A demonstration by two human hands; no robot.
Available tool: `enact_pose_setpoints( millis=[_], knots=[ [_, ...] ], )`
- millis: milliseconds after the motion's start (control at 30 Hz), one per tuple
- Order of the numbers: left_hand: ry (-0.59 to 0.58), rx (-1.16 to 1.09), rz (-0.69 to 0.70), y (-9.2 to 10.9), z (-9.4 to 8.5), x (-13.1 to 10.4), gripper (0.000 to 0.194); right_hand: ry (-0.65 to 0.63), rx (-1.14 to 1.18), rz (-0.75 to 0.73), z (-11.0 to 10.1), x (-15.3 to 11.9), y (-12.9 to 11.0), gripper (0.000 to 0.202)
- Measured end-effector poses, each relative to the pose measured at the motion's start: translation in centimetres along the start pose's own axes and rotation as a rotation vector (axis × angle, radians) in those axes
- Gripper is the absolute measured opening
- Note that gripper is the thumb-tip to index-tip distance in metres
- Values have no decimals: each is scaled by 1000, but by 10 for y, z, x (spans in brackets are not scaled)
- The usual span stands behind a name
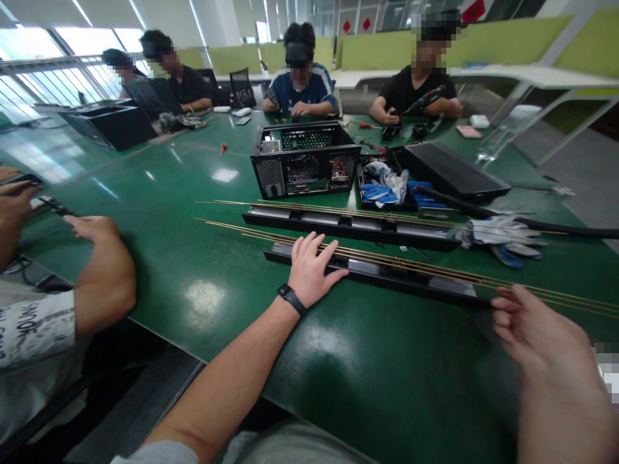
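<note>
Two long black channels lie side by side, each with thin brass-coloured rods along its top. My left hand [312, 267], fingers spread, rests on the nearer channel [416, 287] and its rods [406, 261]. At that channel's right end, my right hand [541, 335] is closed, its thumb and fingers pinching at the rods; the exact grip is partly hidden. The farther channel [314, 223] sits just beyond, with more rods [338, 209] over it. A white-and-blue work glove [503, 235] lies by its right end.
An open black computer case [304, 161] stands behind the channels. Right of it are a tray with gloves [384, 183], a flat black panel [449, 169] and a plastic bottle [507, 135]. A co-worker's arm [104, 264] is at left; other people sit across the green table [184, 258].
</note>
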State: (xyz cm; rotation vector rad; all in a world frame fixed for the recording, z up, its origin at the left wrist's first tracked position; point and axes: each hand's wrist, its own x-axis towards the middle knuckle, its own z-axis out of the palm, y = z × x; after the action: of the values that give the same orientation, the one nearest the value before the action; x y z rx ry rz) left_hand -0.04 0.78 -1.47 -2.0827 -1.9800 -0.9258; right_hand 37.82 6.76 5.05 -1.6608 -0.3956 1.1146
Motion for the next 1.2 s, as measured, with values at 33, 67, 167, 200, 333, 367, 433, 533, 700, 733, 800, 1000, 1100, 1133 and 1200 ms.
enact_pose_setpoints(
  millis=[33,67,167,200,333,367,433,533,700,733,800,1000,1100,1133,1200],
  knots=[
    [2,1,1,0,0,0,68,-3,-19,11,2,-3,0,30],
    [5,2,2,0,0,0,68,-2,-29,17,3,-5,0,30],
    [12,4,5,0,2,0,68,-6,-10,4,4,-5,1,30],
    [14,4,6,0,2,0,68,2,6,-8,3,-2,2,30],
    [21,6,7,-2,4,-1,67,71,86,-72,-5,16,6,29],
    [22,6,7,-2,4,-1,67,90,97,-81,-7,19,6,28],
    [25,5,10,-3,4,-1,68,113,101,-83,-9,20,5,27],
    [24,4,11,-3,4,-1,68,100,77,-54,-5,12,1,30],
    [19,7,5,-1,4,-1,68,40,-1,7,6,-8,-3,34],
    [20,6,6,-1,4,0,68,36,-10,11,7,-10,-3,33],
    [22,4,8,-1,3,0,68,41,-10,1,8,-12,-3,33],
    [19,1,9,-2,4,0,68,114,37,-47,2,-4,-5,33],
    [17,0,8,-3,4,0,69,134,51,-53,-1,1,-6,32],
    [16,0,7,-3,3,0,69,136,51,-56,-2,2,-6,32],
    [13,-1,5,-2,3,0,69,133,46,-59,-2,2,-5,32]
  ],
)
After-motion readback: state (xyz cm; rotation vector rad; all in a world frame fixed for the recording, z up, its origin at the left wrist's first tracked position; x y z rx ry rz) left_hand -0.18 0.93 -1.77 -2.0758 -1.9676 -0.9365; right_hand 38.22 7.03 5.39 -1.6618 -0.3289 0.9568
